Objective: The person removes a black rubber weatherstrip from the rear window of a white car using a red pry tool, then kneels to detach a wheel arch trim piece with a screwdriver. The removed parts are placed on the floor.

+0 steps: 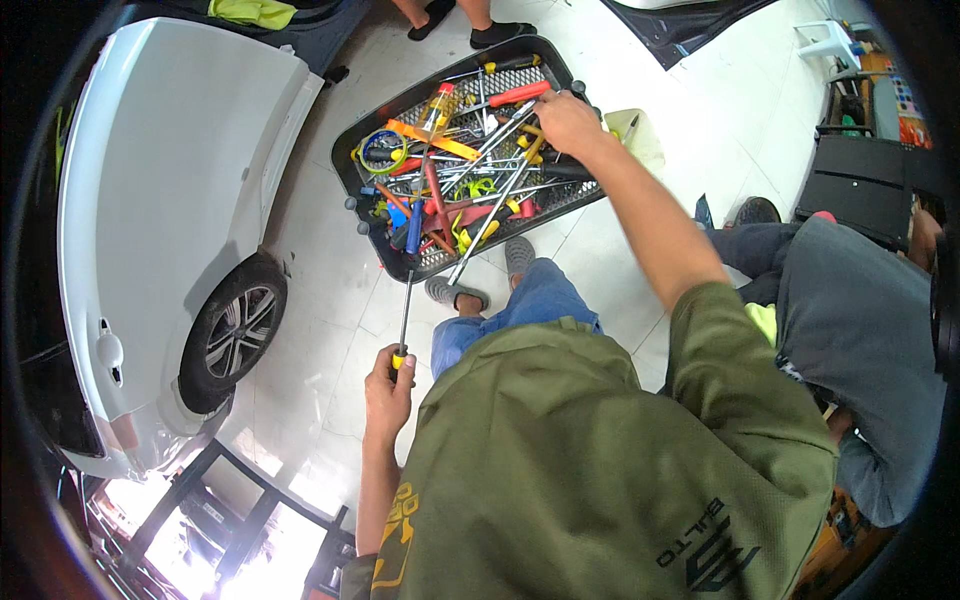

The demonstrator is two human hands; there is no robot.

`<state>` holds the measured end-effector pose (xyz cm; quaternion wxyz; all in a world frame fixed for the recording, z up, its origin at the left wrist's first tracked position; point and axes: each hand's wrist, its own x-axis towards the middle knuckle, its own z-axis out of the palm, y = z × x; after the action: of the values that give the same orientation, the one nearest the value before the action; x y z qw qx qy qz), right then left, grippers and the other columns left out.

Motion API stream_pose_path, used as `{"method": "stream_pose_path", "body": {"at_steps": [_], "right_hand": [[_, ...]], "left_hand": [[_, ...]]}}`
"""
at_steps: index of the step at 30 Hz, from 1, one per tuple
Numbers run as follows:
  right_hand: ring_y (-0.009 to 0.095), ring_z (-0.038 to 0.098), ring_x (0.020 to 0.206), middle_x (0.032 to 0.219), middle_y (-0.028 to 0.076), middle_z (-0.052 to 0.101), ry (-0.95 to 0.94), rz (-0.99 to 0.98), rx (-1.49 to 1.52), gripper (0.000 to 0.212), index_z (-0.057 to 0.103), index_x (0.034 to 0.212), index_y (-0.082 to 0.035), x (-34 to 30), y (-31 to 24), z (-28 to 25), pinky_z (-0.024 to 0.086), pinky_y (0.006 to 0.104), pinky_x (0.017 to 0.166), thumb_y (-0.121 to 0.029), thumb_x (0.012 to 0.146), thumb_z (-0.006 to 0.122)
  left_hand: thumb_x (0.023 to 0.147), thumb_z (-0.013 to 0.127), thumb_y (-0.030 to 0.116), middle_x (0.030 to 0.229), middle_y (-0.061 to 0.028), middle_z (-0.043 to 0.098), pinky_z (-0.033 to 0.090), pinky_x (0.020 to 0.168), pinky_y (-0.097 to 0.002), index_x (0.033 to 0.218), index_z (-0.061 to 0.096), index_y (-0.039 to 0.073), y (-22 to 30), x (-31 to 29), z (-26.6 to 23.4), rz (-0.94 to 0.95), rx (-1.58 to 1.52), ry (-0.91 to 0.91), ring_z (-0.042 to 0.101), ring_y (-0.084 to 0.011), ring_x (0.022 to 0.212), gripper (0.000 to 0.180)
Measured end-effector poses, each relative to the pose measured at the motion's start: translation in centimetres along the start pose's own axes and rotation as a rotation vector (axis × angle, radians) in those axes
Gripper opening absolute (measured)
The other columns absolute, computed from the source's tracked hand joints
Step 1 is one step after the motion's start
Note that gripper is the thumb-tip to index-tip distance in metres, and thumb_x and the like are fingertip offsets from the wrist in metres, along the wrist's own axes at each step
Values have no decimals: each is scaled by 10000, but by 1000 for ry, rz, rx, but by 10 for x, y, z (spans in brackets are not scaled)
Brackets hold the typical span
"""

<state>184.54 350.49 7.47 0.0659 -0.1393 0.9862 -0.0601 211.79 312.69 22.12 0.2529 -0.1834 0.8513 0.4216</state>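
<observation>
My left hand [387,400] is closed round a screwdriver [399,358] with a yellow and black handle, its thin shaft pointing up toward the near corner of a black tool tray [347,168]. Over the tray's far right part, my right hand [570,122] has its fingers curled down at the end of a long silver tool [500,137]. Those fingertips are partly hidden, so what they pinch is unclear. Around them lie a red-handled tool [520,93], an orange flat tool [433,140], a blue-handled screwdriver [414,228] and a green-yellow ring of tape [384,151].
A white car panel with a wheel [240,335] stands on the left. To the right, a person in grey clothing [855,330] crouches close by a black case [855,178]. A pale container [636,138] sits beside the tray, and another person's feet [500,35] are beyond it.
</observation>
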Motion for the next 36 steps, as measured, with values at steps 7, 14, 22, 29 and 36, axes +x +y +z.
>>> {"method": "stream_pose_path", "body": {"at_steps": [7, 14, 22, 29, 36], "right_hand": [[350, 614, 984, 1072, 178, 614, -66, -156, -86, 241, 596, 1048, -6, 18, -5, -2, 499, 414, 871, -113, 857, 494], [339, 532, 1117, 1202, 176, 517, -249, -187, -166, 262, 644, 1030, -5, 20, 4, -5, 483, 406, 924, -119, 869, 472], [293, 582, 1050, 1159, 139, 560, -237, -279, -254, 235, 642, 1032, -57, 14, 1, -48, 502, 401, 862, -93, 812, 566], [350, 601, 961, 980, 175, 627, -286, -162, 11, 276, 609, 1002, -28, -23, 6, -119, 488, 424, 816, -167, 765, 645], [355, 612, 766, 785, 221, 613, -33, 266, 161, 345, 564, 1014, 19, -115, -14, -239, 473, 401, 706, -246, 807, 640]], "left_hand": [[920, 576, 278, 701, -63, 577, 474, 583, -279, 1108, 548, -16, 0, -4, 5, -42, -52, 52, 570, -123, 624, 350], [917, 582, 275, 721, -76, 597, 475, 594, -280, 1126, 547, -21, -1, 2, 7, -14, -32, 26, 575, -130, 633, 364], [927, 550, 202, 887, -100, 623, 494, 704, -290, 1180, 522, -21, -3, 0, 4, -34, -148, 13, 616, -155, 774, 339], [951, 506, 182, 966, -94, 603, 473, 776, -283, 1090, 530, -19, 5, 4, -8, -19, -447, -53, 605, -157, 836, 246], [970, 422, 172, 760, -46, 578, 464, 680, -266, 1067, 542, -10, -6, 8, -24, -24, -383, -16, 558, -116, 708, 238]]}}
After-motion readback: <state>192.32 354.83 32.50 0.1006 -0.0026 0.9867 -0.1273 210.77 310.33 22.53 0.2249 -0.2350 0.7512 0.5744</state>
